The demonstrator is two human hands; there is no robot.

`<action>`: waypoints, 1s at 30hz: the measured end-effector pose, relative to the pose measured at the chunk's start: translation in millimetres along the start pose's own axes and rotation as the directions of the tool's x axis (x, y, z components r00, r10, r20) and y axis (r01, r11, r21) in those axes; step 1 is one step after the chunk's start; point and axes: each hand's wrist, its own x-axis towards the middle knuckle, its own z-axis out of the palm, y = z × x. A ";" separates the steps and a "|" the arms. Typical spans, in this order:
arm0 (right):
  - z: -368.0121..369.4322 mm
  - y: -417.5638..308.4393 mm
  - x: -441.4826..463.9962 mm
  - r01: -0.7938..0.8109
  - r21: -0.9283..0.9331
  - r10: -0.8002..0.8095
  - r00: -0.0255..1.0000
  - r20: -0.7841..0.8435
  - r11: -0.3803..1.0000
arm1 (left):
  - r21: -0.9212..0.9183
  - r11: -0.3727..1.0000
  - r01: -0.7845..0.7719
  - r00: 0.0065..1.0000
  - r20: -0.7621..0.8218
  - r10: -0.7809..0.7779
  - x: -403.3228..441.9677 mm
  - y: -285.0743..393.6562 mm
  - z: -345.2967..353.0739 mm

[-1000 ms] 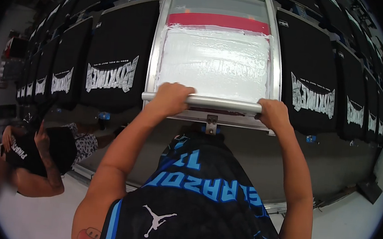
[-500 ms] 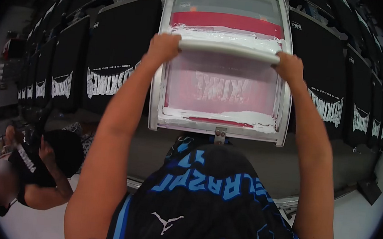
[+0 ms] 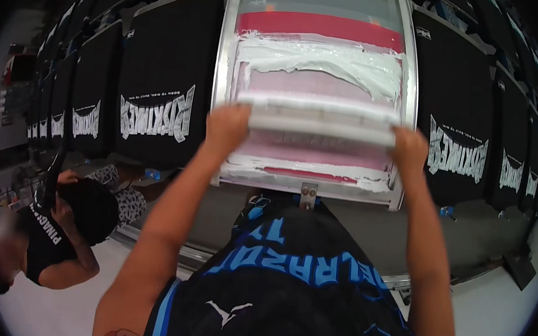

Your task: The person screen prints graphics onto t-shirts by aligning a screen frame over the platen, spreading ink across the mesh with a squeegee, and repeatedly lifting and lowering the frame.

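A wide squeegee [image 3: 320,126] lies across the lower half of a metal-framed printing screen [image 3: 226,49]. My left hand [image 3: 228,128] is wrapped round its left end, and my right hand [image 3: 409,148] grips the right end. Thick white ink [image 3: 323,64] is heaped in a band on the far part of the mesh. More white ink runs along the near edge of the screen. The pinkish mesh shows between the ink band and the squeegee, which is blurred by motion. Lettering in the mesh is mostly hidden under the squeegee.
Black shirts with white lettering lie on boards to the left [image 3: 169,63] and right [image 3: 451,101], with more rows beyond. A metal bracket [image 3: 308,196] sticks out at the screen's near edge. Another person [image 3: 65,227] is at the lower left.
Both my hands have drawn the squeegee towards me, from the far ink band to the lower half of the screen. The ink band behind it is now exposed. The other person's arms have shifted.
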 end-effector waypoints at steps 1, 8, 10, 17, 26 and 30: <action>5.9 9.4 36.4 -0.059 -0.020 0.060 0.997 0.051 0.998 | 0.057 0.998 0.016 0.999 0.042 -0.018 38.7 -10.7 1.5; -52.5 -8.3 41.2 -0.137 -0.033 0.140 0.920 0.367 0.990 | 0.158 0.986 0.049 0.914 0.391 -0.108 53.1 0.9 -79.7; -61.9 -29.1 -35.3 -0.123 0.012 0.108 0.911 0.399 0.992 | 0.019 0.992 0.126 0.877 0.466 -0.120 -16.8 24.1 -88.0; -17.7 -13.0 -28.2 -0.088 0.026 0.084 0.987 0.135 0.996 | -0.056 0.996 0.068 0.998 0.022 -0.067 -20.8 20.5 -21.4; -16.1 35.9 152.6 -0.048 -0.094 0.083 0.905 0.417 0.994 | 0.071 0.986 0.152 0.904 0.393 -0.168 151.1 -38.9 -31.4; -12.9 38.0 152.8 -0.080 -0.025 0.083 0.915 0.395 0.997 | 0.019 0.976 0.216 0.890 0.407 -0.205 149.0 -36.4 -30.9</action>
